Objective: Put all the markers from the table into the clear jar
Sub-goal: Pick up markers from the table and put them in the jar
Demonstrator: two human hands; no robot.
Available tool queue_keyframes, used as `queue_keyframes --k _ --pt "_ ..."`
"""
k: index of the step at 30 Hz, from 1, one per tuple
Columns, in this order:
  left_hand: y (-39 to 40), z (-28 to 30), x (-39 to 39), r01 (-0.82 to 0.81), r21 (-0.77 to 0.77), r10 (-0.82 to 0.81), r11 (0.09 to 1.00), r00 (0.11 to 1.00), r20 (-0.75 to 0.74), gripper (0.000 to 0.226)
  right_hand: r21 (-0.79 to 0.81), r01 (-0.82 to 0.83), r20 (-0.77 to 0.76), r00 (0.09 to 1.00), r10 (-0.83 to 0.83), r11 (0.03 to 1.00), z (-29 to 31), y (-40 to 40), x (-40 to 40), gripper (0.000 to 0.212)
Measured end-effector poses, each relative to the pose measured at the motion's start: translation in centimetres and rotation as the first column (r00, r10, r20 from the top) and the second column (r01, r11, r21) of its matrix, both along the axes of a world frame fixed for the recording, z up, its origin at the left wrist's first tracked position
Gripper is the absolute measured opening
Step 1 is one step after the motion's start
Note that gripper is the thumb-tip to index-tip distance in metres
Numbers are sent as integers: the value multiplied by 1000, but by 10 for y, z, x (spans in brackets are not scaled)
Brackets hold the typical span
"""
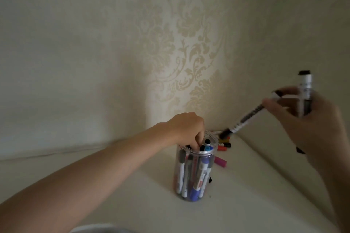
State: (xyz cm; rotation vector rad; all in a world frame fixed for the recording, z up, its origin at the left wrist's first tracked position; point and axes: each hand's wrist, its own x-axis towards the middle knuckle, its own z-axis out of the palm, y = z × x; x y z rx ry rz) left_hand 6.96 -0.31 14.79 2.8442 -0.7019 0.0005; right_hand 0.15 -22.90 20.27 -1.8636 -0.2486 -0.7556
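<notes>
A clear jar stands upright on the white table, holding several markers with black, blue and purple caps. My left hand reaches into the jar's mouth, its fingertips curled down among the marker tops. At the right, raised above the table, my right hand grips two white markers with black caps: one marker slants down toward the jar and another marker stands upright in the fist. Several loose markers with orange, red and black caps lie behind the jar, and a pink marker lies beside it.
The table sits in a corner, with patterned wallpaper close behind and on the right. A small black piece shows on the table just behind the jar's right side. Bare tabletop stretches in front of the jar and to its left.
</notes>
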Motion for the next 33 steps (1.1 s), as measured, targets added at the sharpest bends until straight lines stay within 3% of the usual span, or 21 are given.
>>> queue_keyframes --k 2,8,11,14,15,17,19,21,25,30,33 --pt "3 3 0 5 -29 -5 1000 1000 -19 13 -67 -54 -24 998 53 996 -1 20 5 15" --pt "48 13 -9 -60 -464 102 884 993 66 11 -319 -189 -180 974 137 929 -37 61 20 16" --pt "64 11 -21 -45 -493 26 869 999 -46 13 -518 -247 -260 958 124 819 -50 76 28 20" --pt "65 0 -31 -15 -423 -31 906 994 -102 14 -697 -283 -320 945 67 659 -55 82 32 48" --pt "65 -3 -34 -3 -421 -31 907 997 -75 15 -700 -289 -321 944 73 653 -52 81 33 50" --pt "60 -9 -40 57 -409 -44 911 998 43 22 -611 -291 -332 938 96 736 -45 74 38 43" --pt "54 -15 -44 156 -417 -114 896 986 123 25 -381 -320 -442 887 134 867 -35 65 45 32" --pt "52 -20 -45 215 -450 -161 867 975 156 22 -217 -369 -548 812 200 904 -30 57 48 26" --pt "61 -27 -40 220 -446 -147 868 970 192 22 -559 -423 -476 868 142 714 -27 41 38 29" --pt "62 -36 -41 168 -579 -100 798 984 147 20 -607 -275 -316 944 91 745 -20 31 40 20" --pt "62 -40 -37 187 -466 -119 865 978 173 20 -661 -416 -464 881 95 624 -13 33 41 25"
